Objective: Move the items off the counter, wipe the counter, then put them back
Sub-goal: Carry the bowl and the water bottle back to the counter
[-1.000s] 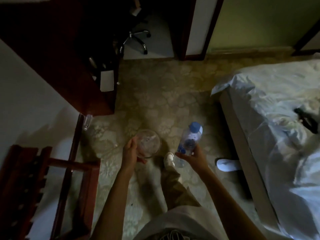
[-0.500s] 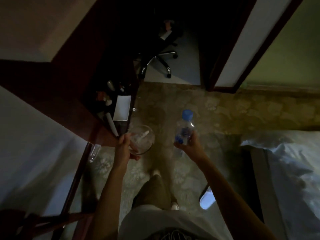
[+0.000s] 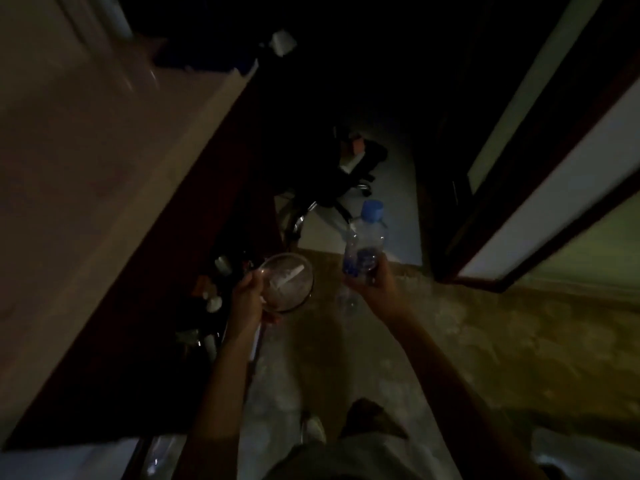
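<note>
The room is dim and the view is blurred. A pale wall (image 3: 69,140) fills the upper left. Below it a dark red-brown desk (image 3: 145,341) runs on a slant from the lower left up toward the centre, its top mostly in shadow. A door (image 3: 540,188) with a dark frame and pale panel crosses the upper right. Patterned carpet (image 3: 502,341) covers the floor on the right and gives way to a pale floor beyond the doorway, where an office chair (image 3: 349,174) stands just past the desk's far end.

Near the desk's right edge sit several small things (image 3: 211,299), too dark to name; they lie left of the left hand.

The person's two bare forearms reach forward from the bottom edge, over the carpet beside the desk. The left hand (image 3: 247,299) is wrapped around the rim of a clear glass bowl (image 3: 287,282), which holds something white and hangs just off the desk's right edge, not resting on it. The right hand (image 3: 375,289) is closed around the lower body of a clear bottle (image 3: 365,244) with a blue cap and label, held upright in the air to the right of the bowl, apart from it. A shoe (image 3: 313,429) shows on the floor below.
</note>
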`<move>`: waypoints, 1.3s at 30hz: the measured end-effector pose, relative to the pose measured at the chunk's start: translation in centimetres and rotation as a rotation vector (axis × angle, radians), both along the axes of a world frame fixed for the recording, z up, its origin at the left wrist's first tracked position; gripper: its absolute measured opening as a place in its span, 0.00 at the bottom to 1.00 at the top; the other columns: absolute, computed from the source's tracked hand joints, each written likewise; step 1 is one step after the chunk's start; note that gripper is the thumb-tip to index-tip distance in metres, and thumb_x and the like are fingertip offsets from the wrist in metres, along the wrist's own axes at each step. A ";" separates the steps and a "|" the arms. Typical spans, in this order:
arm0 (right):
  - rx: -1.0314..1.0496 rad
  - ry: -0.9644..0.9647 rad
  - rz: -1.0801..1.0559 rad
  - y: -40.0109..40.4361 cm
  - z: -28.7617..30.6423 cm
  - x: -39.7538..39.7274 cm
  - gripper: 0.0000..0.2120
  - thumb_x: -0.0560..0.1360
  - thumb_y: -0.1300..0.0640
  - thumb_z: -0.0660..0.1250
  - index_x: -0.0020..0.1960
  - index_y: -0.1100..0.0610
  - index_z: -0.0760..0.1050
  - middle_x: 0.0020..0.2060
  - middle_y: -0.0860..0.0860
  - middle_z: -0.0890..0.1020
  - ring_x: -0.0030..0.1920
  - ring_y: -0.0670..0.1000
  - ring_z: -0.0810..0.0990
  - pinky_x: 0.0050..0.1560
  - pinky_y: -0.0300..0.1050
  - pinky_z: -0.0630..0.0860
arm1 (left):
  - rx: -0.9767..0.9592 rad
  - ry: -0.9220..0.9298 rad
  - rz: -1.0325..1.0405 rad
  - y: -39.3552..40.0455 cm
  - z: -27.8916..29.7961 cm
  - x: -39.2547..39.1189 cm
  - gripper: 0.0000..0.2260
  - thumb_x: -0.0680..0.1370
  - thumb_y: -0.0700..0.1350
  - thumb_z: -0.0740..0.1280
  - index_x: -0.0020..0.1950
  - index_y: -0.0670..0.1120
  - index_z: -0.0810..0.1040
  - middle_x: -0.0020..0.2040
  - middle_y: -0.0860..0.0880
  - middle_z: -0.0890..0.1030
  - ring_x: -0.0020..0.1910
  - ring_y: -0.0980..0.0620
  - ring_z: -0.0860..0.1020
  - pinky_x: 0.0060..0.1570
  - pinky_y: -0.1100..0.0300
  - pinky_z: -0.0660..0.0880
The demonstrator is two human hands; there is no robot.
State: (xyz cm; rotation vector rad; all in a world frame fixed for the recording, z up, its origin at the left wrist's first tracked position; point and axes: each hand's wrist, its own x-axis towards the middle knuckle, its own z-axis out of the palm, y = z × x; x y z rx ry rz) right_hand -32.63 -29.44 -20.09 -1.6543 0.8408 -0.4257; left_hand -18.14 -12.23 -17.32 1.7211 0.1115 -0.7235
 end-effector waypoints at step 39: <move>-0.155 -0.378 1.088 0.7 19.5 73.8 0.46 0.67 0.46 0.76 0.77 0.54 0.55 0.73 0.54 0.67 0.71 0.57 0.68 0.68 0.52 0.69 | -0.146 -0.329 0.900 -0.1 17.1 46.8 0.22 0.77 0.46 0.69 0.66 0.34 0.75 0.39 0.46 0.79 0.32 0.50 0.79 0.30 0.64 0.79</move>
